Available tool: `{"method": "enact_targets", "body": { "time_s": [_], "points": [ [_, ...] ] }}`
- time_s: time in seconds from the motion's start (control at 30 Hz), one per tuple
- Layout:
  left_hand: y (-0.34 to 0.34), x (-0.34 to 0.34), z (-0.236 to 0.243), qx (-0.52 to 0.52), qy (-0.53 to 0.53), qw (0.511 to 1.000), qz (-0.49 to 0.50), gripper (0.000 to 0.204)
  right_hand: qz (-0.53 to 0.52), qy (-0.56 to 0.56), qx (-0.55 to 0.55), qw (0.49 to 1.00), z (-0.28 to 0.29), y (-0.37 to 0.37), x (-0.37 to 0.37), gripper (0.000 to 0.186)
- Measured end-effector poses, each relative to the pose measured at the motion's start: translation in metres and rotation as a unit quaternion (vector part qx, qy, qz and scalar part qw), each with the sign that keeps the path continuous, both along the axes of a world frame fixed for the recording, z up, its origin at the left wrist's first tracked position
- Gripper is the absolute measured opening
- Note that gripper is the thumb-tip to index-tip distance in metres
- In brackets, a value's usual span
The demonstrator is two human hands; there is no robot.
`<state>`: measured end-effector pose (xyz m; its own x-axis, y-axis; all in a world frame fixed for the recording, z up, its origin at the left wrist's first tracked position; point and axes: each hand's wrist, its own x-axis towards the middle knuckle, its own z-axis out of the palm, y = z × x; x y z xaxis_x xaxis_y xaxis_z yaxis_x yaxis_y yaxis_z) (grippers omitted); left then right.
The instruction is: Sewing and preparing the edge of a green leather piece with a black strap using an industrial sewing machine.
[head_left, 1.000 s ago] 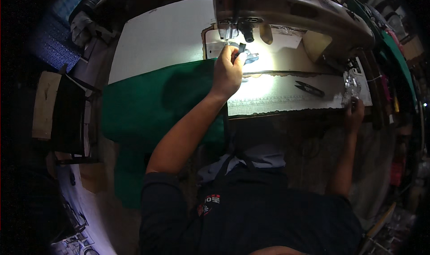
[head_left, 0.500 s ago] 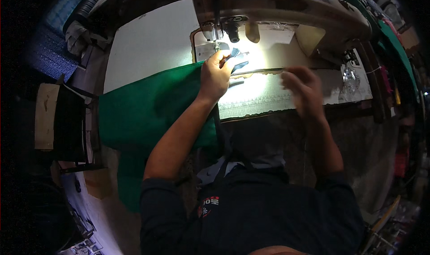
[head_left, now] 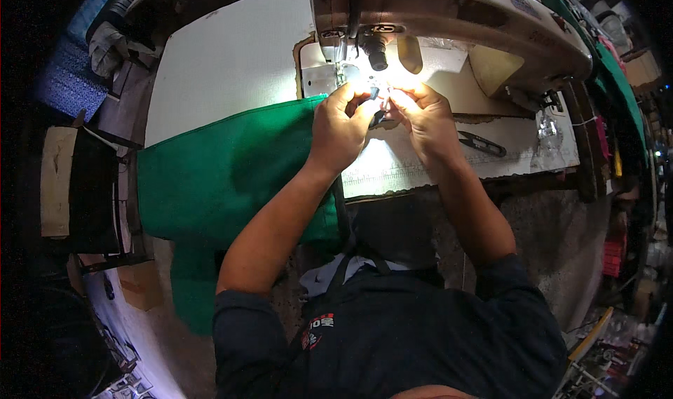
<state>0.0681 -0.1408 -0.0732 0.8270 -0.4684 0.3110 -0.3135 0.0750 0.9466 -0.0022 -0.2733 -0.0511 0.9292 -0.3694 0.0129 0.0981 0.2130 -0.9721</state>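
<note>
Under the bright lamp, both my hands meet just in front of the needle area of a sewing machine (head_left: 449,13). My left hand (head_left: 336,132) is closed, thumb and fingers pinching a small dark blue fabric strip (head_left: 379,114). Close against it, my right hand (head_left: 429,120) is also closed, its fingertips pinched at the strip; glare blurs exactly what they grip there. A large green cloth (head_left: 231,171) with a stitched upper edge lies left of my left wrist and hangs over the table's front. Dark thread snips (head_left: 482,144) rest right of my right hand.
The white table (head_left: 231,62) carries a printed ruler (head_left: 413,169) along its front edge. A clear plastic bag (head_left: 550,143) lies at its right end. A dark stand with a cardboard piece (head_left: 59,181) stands left, and a cardboard box (head_left: 140,285) is below it.
My right hand has come in from the right to join the left at the dark strip. The snips now show on the table where that hand was. The view has shifted slightly.
</note>
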Motion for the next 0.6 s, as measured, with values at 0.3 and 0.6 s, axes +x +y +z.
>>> {"method": "enact_targets", "body": {
  "time_s": [0.3, 0.6],
  "points": [
    [-0.002, -0.005, 0.011, -0.042, 0.041, 0.998, -0.026, 0.009, 0.045, 0.012, 0.102, 0.994, -0.001, -0.005, -0.001, 0.017],
    [0.001, -0.002, 0.006, 0.008, 0.031, 0.999, -0.034, 0.013, 0.071, 0.026, 0.119, 0.99, -0.002, -0.007, -0.003, 0.018]
  ]
}}
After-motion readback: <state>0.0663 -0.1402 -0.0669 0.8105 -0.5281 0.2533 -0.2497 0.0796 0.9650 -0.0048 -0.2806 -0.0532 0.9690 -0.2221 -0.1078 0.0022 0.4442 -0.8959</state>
